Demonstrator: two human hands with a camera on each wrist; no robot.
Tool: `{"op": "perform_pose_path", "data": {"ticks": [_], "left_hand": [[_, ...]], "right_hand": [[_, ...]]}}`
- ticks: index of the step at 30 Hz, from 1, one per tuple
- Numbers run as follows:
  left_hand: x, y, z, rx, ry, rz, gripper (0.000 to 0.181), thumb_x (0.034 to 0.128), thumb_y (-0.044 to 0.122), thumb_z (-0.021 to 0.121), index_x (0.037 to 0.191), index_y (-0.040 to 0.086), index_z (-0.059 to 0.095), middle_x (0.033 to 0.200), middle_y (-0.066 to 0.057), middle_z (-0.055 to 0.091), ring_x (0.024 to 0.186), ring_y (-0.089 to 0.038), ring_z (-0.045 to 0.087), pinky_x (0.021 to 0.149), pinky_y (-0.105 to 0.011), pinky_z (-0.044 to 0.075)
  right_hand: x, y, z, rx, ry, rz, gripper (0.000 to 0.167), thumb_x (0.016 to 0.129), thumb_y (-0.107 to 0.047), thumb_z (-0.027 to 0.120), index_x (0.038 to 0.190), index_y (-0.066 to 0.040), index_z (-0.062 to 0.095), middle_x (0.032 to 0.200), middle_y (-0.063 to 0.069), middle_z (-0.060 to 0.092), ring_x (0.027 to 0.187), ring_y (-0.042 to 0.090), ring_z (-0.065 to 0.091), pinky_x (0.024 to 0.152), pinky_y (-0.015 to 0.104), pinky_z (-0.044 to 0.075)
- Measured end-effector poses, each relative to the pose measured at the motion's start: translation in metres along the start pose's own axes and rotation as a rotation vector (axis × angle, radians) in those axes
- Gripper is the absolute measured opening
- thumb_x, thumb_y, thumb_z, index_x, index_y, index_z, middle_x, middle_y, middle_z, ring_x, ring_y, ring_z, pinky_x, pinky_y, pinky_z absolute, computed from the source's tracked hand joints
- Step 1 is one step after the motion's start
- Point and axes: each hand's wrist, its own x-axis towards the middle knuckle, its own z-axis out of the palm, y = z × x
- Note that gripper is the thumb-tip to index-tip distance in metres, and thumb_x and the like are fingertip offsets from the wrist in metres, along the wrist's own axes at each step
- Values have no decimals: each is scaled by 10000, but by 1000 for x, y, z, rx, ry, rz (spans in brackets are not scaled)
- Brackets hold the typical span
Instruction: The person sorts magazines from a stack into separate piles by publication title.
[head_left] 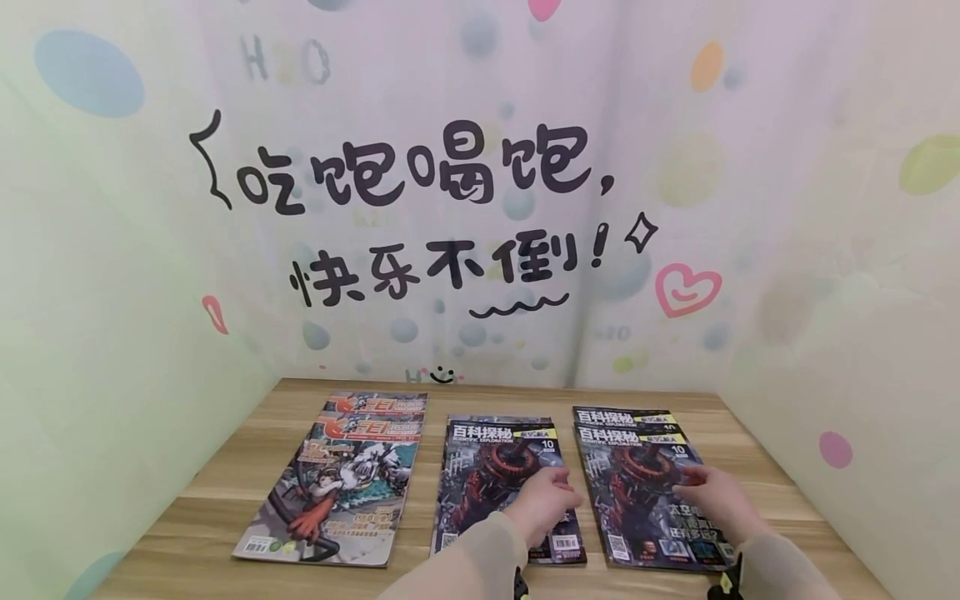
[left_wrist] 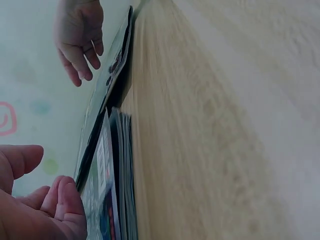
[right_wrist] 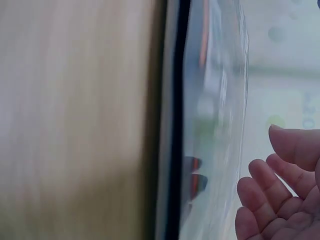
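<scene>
My left hand (head_left: 546,505) is over the lower right part of the middle stack of dark magazines (head_left: 480,475). In the left wrist view its fingers (left_wrist: 70,202) are loosely bent beside the stack, holding nothing. Above the right edge of a second dark stack (head_left: 637,500), with the same cover, is my right hand (head_left: 718,502). The right wrist view shows that hand's fingers (right_wrist: 260,192) relaxed and spread, apart from the glossy cover (right_wrist: 215,120). Both hands hold nothing. The upper magazine in each dark stack lies slightly nearer than the one beneath.
On the left of the wooden table (head_left: 247,442) lies another stack of magazines (head_left: 337,500) with a red-clad figure on the cover, its top copy offset nearer. A printed curtain (head_left: 465,350) with large black lettering encloses the back and sides.
</scene>
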Motion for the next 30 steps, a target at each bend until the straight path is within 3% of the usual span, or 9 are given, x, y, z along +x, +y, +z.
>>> {"op": "perform_pose_path", "data": {"ticks": [8, 17, 24, 30], "left_hand": [[1, 0, -24, 34, -39, 0, 500, 853, 56, 656, 1316, -61, 508, 989, -55, 615, 930, -212, 593, 826, -420, 509], [3, -3, -50, 49, -21, -6, 510, 893, 101, 641, 1347, -62, 476, 1041, -70, 629, 976, -234, 600, 865, -453, 496], [0, -3, -69, 33, 5, -28, 508, 905, 106, 622, 1358, -62, 466, 1088, -101, 634, 1032, -293, 600, 905, -489, 477], [2, -8, -87, 10, 10, -26, 527, 913, 89, 605, 1373, -92, 423, 1101, -121, 618, 1026, -279, 593, 908, -477, 477]], "right_hand": [[4, -30, 26, -15, -6, -6, 519, 873, -145, 671, 1271, 143, 501, 1218, 326, 549, 1023, 393, 578, 843, 505, 490], [5, -52, 59, 70, -4, -34, 486, 867, -106, 679, 1268, 120, 524, 1170, 254, 606, 1021, 339, 602, 870, 493, 490], [3, -67, 80, 134, -4, -52, 472, 856, -88, 683, 1266, 99, 542, 1006, 134, 639, 905, 253, 598, 749, 403, 512], [4, -79, 96, 171, 2, -49, 463, 841, -76, 687, 1249, 99, 555, 964, 105, 658, 858, 214, 612, 739, 389, 524]]}}
